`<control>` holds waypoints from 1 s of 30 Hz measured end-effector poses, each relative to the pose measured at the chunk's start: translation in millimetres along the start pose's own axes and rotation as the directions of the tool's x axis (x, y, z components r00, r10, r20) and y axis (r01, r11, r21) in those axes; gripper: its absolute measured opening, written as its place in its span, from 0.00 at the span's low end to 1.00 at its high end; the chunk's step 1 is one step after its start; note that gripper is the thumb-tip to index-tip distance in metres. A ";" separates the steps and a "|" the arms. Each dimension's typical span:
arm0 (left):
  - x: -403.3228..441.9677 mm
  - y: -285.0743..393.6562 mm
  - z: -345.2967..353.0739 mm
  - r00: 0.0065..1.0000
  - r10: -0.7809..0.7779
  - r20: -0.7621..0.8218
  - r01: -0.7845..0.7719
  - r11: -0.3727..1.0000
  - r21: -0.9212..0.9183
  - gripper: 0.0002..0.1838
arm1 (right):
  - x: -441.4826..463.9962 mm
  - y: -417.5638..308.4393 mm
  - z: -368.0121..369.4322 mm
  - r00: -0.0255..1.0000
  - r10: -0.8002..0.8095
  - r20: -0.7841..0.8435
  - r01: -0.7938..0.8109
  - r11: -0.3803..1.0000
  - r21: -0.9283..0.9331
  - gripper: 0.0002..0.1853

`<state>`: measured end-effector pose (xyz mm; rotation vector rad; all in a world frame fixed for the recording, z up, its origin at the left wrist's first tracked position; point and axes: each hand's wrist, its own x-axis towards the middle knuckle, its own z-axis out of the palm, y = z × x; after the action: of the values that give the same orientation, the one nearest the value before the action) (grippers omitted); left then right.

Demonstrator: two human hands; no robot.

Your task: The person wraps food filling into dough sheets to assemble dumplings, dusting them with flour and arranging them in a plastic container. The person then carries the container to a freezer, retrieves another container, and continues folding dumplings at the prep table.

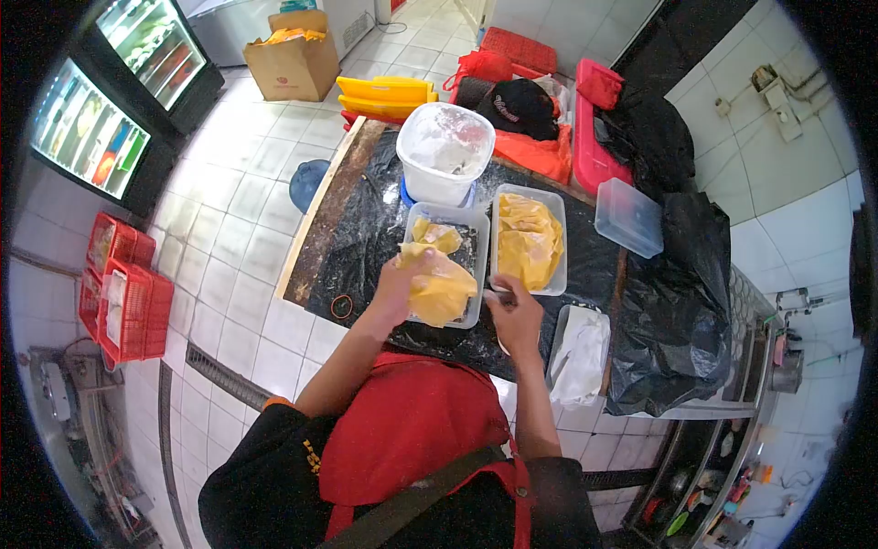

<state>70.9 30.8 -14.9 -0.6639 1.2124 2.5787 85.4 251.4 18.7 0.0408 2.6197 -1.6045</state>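
Observation:
My left hand [399, 285] is closed on a thin yellow dough sheet [443, 291], which hangs over the left plastic tub [479, 265]. Another crumpled yellow piece [437, 236] lies at the far end of that tub. To the right, a second plastic tub [562, 215] is filled with folded yellow dough sheets [529, 240]. By its near left corner is my right hand [517, 316], with fingers bent but apart and no object visible in them. Whether it touches the tub is hard to tell.
A white bucket [445, 188] with white powder stands behind the tubs. Black plastic [366, 238] covers the table. A clear lid [629, 217] lies at right, and a tray with white sheeting [582, 352] sits near me. A rubber band [341, 306] lies at left.

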 end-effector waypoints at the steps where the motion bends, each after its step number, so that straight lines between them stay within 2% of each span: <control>1: -1.5 4.1 -3.2 1.000 -0.002 -0.001 0.002 1.000 -0.002 0.17 | -9.2 6.9 -10.8 0.994 0.099 -0.038 -0.104 0.979 -0.175 0.19; 2: -3.6 8.9 -6.4 1.000 0.004 -0.003 -0.004 0.999 -0.052 0.16 | -20.3 20.7 -16.9 0.994 0.101 -0.038 -0.106 0.978 -0.178 0.19; 3: -5.1 11.8 -9.6 1.000 0.009 -0.006 -0.010 0.995 -0.102 0.15 | -32.6 41.3 -19.4 0.995 -0.037 -0.090 -0.007 0.898 -0.440 0.19; 4: -3.9 10.4 -13.8 0.998 0.060 0.013 -0.059 0.997 -0.040 0.15 | -43.7 58.1 -18.9 0.978 -0.183 -0.101 0.069 0.738 -0.671 0.19; 5: -4.3 10.7 -15.1 0.998 0.058 0.013 -0.057 0.998 -0.040 0.15 | -54.6 69.4 -16.0 0.978 -0.182 -0.102 0.067 0.738 -0.672 0.19; 7: -6.0 10.0 -16.1 0.997 0.073 0.040 -0.079 0.983 0.169 0.20 | -70.7 79.0 -11.2 0.976 -0.154 -0.151 -0.019 0.635 -0.773 0.18; 11: -7.8 7.5 -4.7 0.996 -0.007 0.092 -0.014 0.973 0.229 0.19 | -71.2 73.5 -14.3 0.982 -0.170 -0.088 0.034 0.608 -0.793 0.18; 13: -18.6 9.6 11.1 0.982 0.080 0.172 -0.127 0.951 0.283 0.18 | -53.0 51.9 -17.6 0.973 -0.220 -0.073 0.149 0.836 -0.528 0.16; 14: -21.7 10.5 16.6 0.981 0.074 0.177 -0.124 0.950 0.287 0.18 | -43.1 27.2 -18.2 0.966 -0.252 -0.058 0.207 0.888 -0.410 0.16; 16: -25.9 12.4 24.2 0.987 0.067 0.145 -0.131 0.860 0.494 0.18 | -32.2 -12.4 -13.5 0.956 -0.291 0.014 0.289 0.941 -0.178 0.17; 17: -27.0 12.2 25.5 0.987 0.068 0.147 -0.133 0.858 0.497 0.18 | -26.4 -23.0 -9.7 0.956 -0.292 0.011 0.290 0.941 -0.176 0.17; 19: -30.6 12.4 25.8 0.981 0.055 0.188 -0.137 0.879 0.457 0.18 | -15.3 -37.5 -1.4 0.866 -0.475 0.156 0.500 0.808 -0.313 0.18; 22: -38.5 20.1 26.9 0.986 0.058 0.154 -0.130 0.852 0.507 0.19 | -2.2 -30.9 14.6 0.883 -0.455 0.119 0.467 0.816 -0.341 0.16; 24: -36.4 13.4 21.3 0.983 0.101 0.152 -0.157 0.890 0.429 0.17 | 1.8 -31.8 21.7 0.882 -0.462 0.096 0.464 0.813 -0.351 0.16; 25: -35.4 10.5 17.7 0.979 0.127 0.160 -0.178 0.918 0.355 0.15 | 1.2 -31.7 24.3 0.961 -0.248 0.119 0.259 0.962 -0.087 0.15; 26: -34.3 9.2 13.4 0.980 0.132 0.152 -0.178 0.919 0.351 0.15 | -0.1 -30.9 26.3 0.979 -0.030 0.202 -0.004 0.986 0.166 0.15; 27: -33.9 10.2 11.0 0.987 0.096 0.130 -0.135 0.930 0.340 0.15 | -2.3 -28.6 28.8 0.977 -0.031 0.211 -0.004 0.987 0.163 0.15; 28: -33.1 11.4 8.2 0.992 0.061 0.108 -0.094 0.940 0.328 0.15 | -4.6 -25.5 32.1 0.987 -0.085 0.134 0.076 0.995 0.070 0.15; 29: -31.2 11.4 4.0 0.993 0.064 0.100 -0.093 0.941 0.324 0.15 | -6.1 -23.9 34.6 0.987 -0.146 0.060 0.148 0.989 -0.029 0.16; 30: -29.0 12.6 0.6 0.990 0.069 0.122 -0.112 0.911 0.396 0.15 | -5.8 -23.1 34.3 0.987 -0.146 0.067 0.148 0.989 -0.029 0.16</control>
<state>91.3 23.1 8.0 -0.3853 1.7034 2.2850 91.3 210.4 24.2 -0.2079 2.6554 -1.5750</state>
